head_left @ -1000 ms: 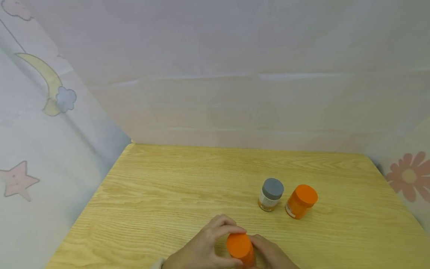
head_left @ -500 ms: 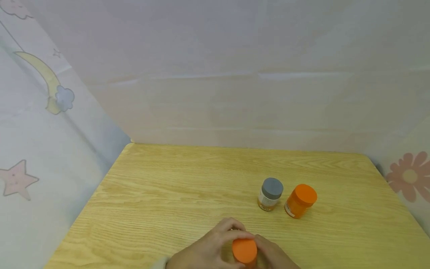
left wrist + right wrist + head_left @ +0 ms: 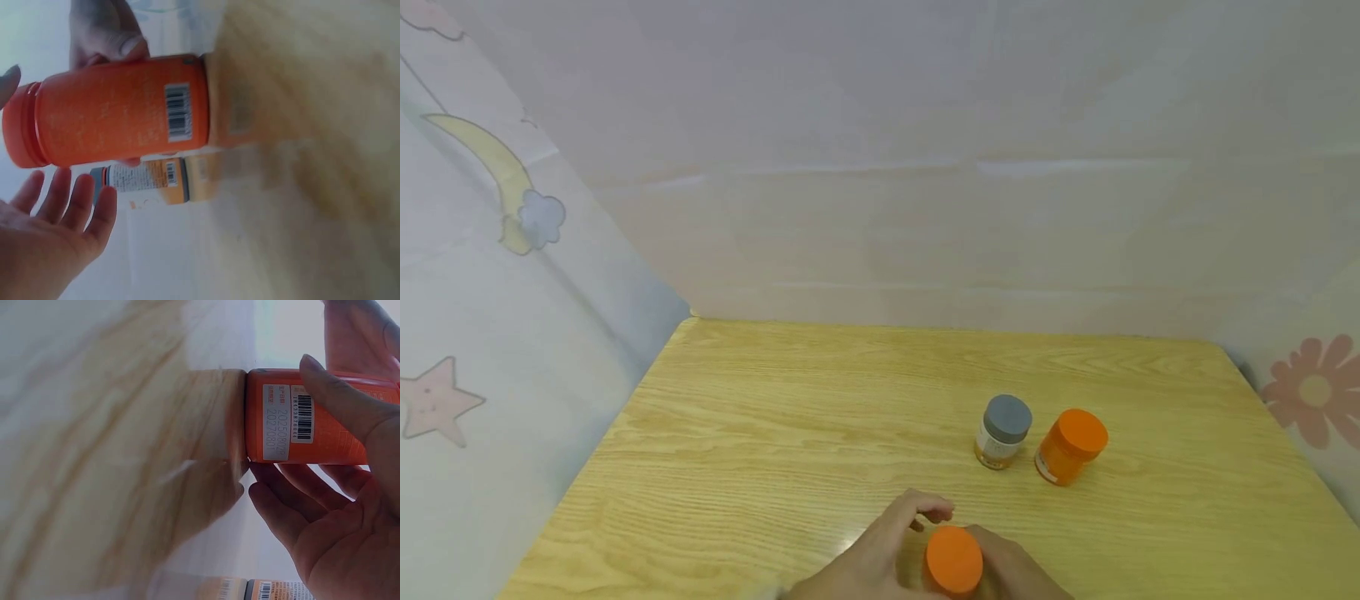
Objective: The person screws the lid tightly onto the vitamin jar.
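Observation:
An orange jar with an orange lid (image 3: 954,560) stands upright at the near edge of the head view. My right hand (image 3: 1017,567) holds its lower body; in the right wrist view the thumb (image 3: 334,397) lies across the label and the fingers curl underneath. Around the lid, my left hand (image 3: 880,550) is spread, its fingers lifted off. The left wrist view shows those relaxed fingers (image 3: 69,203) apart from the orange jar (image 3: 125,112), with the thumb tip near the lid.
Farther back on the wooden table (image 3: 775,417) stand a grey-lidded jar (image 3: 1003,431) and a second orange jar (image 3: 1071,447), side by side. Behind the table hangs a pale cloth (image 3: 880,208); printed cloth lines the left and right sides.
My left fingers have come off the lid and spread apart. The held jar has shifted slightly right, with my right hand still around it. Both back jars stay put.

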A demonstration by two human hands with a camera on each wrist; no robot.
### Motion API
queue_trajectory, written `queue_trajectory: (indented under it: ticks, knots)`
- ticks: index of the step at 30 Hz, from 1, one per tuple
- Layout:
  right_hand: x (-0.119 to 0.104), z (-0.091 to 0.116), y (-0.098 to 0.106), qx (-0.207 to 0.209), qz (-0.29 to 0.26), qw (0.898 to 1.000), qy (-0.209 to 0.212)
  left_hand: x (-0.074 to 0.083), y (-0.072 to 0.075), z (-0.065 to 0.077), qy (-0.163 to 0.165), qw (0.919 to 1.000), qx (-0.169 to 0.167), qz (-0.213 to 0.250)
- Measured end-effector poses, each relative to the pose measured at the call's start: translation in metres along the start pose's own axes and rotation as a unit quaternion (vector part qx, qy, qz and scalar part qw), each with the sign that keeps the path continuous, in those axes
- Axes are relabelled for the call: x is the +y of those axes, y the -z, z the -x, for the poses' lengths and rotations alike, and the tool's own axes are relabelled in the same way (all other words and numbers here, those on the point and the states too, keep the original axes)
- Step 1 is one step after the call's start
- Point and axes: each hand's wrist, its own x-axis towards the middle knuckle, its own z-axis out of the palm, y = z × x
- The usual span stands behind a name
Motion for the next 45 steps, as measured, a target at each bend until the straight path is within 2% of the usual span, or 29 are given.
queue_trajectory:
  ticks: [3,6,7,10,13,16,18,20,22,25,28,31,34,38,41,45]
  knots:
    - [0.001,0.0,0.0,0.0,-0.002,1.0,0.0,-0.007,-0.005,0.0,-0.06,0.9966,0.046,-0.03]
    - [0.0,0.0,0.0,-0.001,-0.01,1.0,0.002,-0.012,-0.006,-0.001,-0.1,0.9924,0.058,-0.042]
    - [0.0,0.0,0.0,-0.004,-0.013,1.0,-0.002,-0.013,-0.006,0.0,-0.096,0.9933,0.054,-0.033]
    - [-0.002,-0.001,0.0,-0.012,-0.026,0.999,-0.015,-0.012,-0.003,0.003,-0.059,0.9976,0.035,-0.006]
    - [-0.004,-0.001,0.0,-0.019,-0.039,0.999,-0.026,-0.008,-0.001,0.006,0.004,0.9996,0.012,0.026]
    - [-0.004,-0.001,0.0,-0.023,-0.046,0.998,-0.022,-0.004,0.002,0.008,0.047,0.9977,-0.014,0.047]
    - [-0.003,-0.001,0.001,-0.018,-0.031,0.999,-0.013,-0.002,0.003,0.008,0.071,0.9947,-0.029,0.069]
    - [-0.002,-0.001,0.001,-0.014,-0.02,1.0,-0.009,-0.002,0.003,0.007,0.081,0.9931,-0.034,0.078]
    - [-0.001,-0.001,0.001,-0.009,-0.006,1.0,-0.003,-0.003,0.002,0.006,0.07,0.9949,-0.023,0.068]
    - [0.0,-0.001,0.001,-0.01,-0.013,1.0,-0.001,-0.006,-0.001,0.003,0.019,0.9995,0.011,0.022]
    - [-0.001,-0.001,0.0,-0.01,-0.022,1.0,-0.001,-0.009,-0.002,0.002,-0.042,0.9977,0.041,-0.033]
    - [-0.001,-0.001,0.0,-0.011,-0.024,1.0,-0.002,-0.009,-0.002,0.001,-0.071,0.9956,0.043,-0.043]
    - [-0.002,-0.002,0.001,-0.014,-0.025,1.0,-0.003,-0.008,0.0,0.001,-0.07,0.9962,0.032,-0.042]
    - [-0.002,-0.002,0.002,-0.019,-0.028,0.999,-0.006,-0.004,0.004,0.002,-0.037,0.9987,0.005,-0.034]
    - [-0.001,-0.002,0.003,-0.018,-0.025,1.0,-0.001,-0.001,0.005,0.002,-0.011,0.9997,-0.019,-0.009]
    - [0.0,-0.001,0.002,-0.019,-0.024,1.0,-0.001,-0.001,0.004,0.001,0.003,0.999,-0.042,0.01]
